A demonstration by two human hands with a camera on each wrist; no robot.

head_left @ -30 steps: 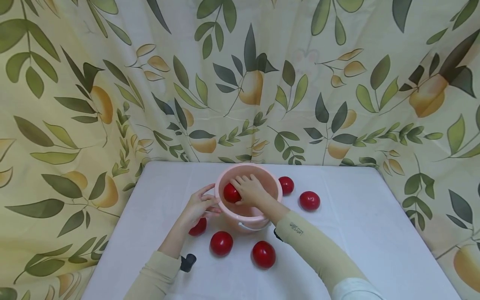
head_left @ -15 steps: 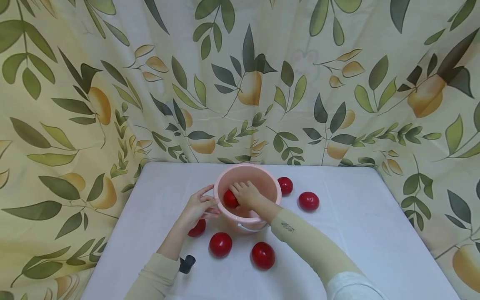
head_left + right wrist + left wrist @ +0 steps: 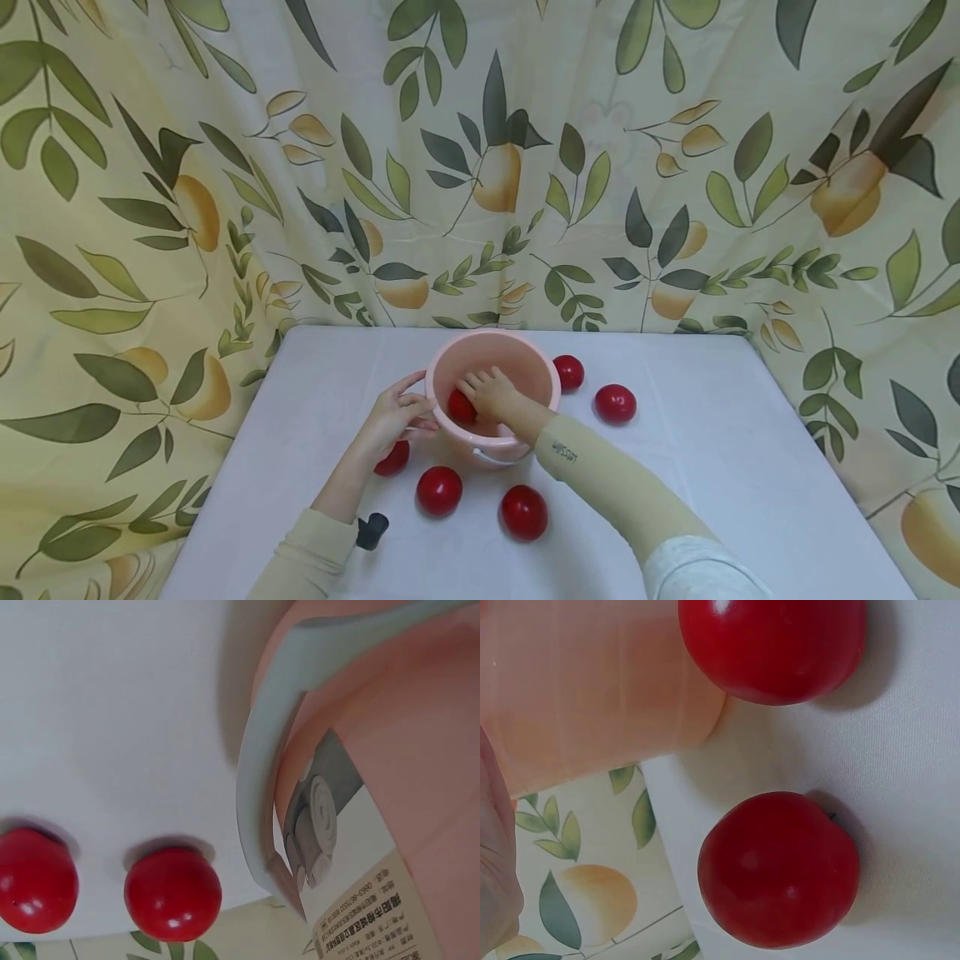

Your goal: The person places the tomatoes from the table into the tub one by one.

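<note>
Tomato shift: vs. approx. 1 s ago, the red tomato (image 3: 461, 407) and right hand (image 3: 491, 397) sit lower inside the pink bucket (image 3: 534, 367); no obvious change in L grip.
Right hand: clamped on said tomato, fingers over its top & R side; thumb hidden from where I stand.
Left hand (image 3: 399, 414): clamped on bucket rim, L side, fingers bent. Hands apart from each other.
Tomato posn.: inside bucket, nr. L wall; can't tell if it touches bottom.
Loose tomatoes: 5 on worktop (image 3: 750, 492): two at R (image 3: 568, 372) (image 3: 615, 404), three on near side (image 3: 392, 458) (image 3: 439, 491) (image 3: 524, 512).
Drop risk: skin looks smooth & glossy; early release could mean a fall & bruising, if bottom not yet reached.
Tip risk: R forearm crosses the rim; leaning on it w/ L grip slack could tilt or slide bucket.
Roll risk: L forearm is nr. the leftmost loose tomato; a careless sweep might send it off. Bucket slip to R could nudge the rear one.
Snag risk: pale handle (image 3: 259, 765) hangs outside bucket; R sleeve (image 3: 611, 487) could catch it on exit.
Bucket sticker (image 3: 356, 859): product pic. plus Chinese print, prob. mfr. address & tel.; small line appears to read "Made in China". Brand n/a, none legible.
Sleeve print (image 3: 564, 452): dark lettering, inverted, poss. "LETSSLIM"; unconfirmed.
</note>
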